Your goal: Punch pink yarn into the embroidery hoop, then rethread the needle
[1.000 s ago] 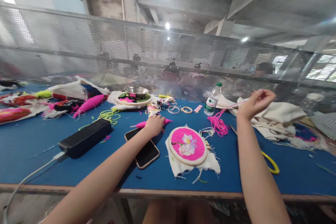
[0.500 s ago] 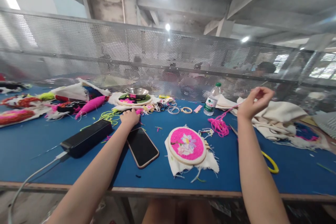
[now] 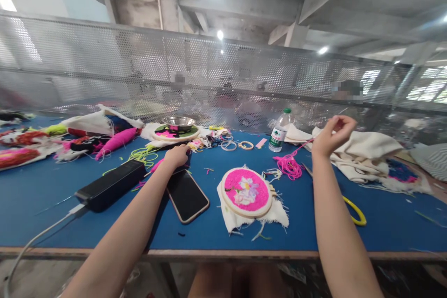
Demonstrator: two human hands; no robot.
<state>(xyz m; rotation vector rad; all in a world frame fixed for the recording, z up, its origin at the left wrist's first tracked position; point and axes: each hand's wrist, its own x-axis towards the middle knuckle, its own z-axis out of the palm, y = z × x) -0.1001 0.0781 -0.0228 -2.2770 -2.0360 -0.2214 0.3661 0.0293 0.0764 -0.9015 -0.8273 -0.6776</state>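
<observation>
My left hand [image 3: 176,156] reaches over the table just beyond a dark-screened phone [image 3: 187,196]. Its fingers stretch toward thread scraps [image 3: 197,144] by a green, black and pink embroidery hoop [image 3: 164,135]. My right hand [image 3: 333,135] is raised at the right, fingers pinched, with a thin pale needle-like tool [image 3: 344,110] showing above them. Pink yarn [image 3: 289,166] runs from a loose heap up behind that wrist. Between my arms lies a hoop with a white flower on a pink ground [image 3: 246,192], its frayed cloth spread underneath. Yellow-handled scissors [image 3: 356,212] are partly hidden by my right forearm.
A black power bank [image 3: 110,185] with a white cable lies at left, near lime yarn [image 3: 145,156] and a pink yarn bundle [image 3: 117,143]. Farther back are a metal bowl [image 3: 179,123] and a water bottle [image 3: 278,132]. Cream cloth [image 3: 366,151] is heaped right. A perforated metal screen [image 3: 209,79] stands behind.
My left hand has shifted slightly; pink yarn now shows left of its wrist instead of by its fingertips. My right hand stays raised and pinched. The whole view has shifted a little.
</observation>
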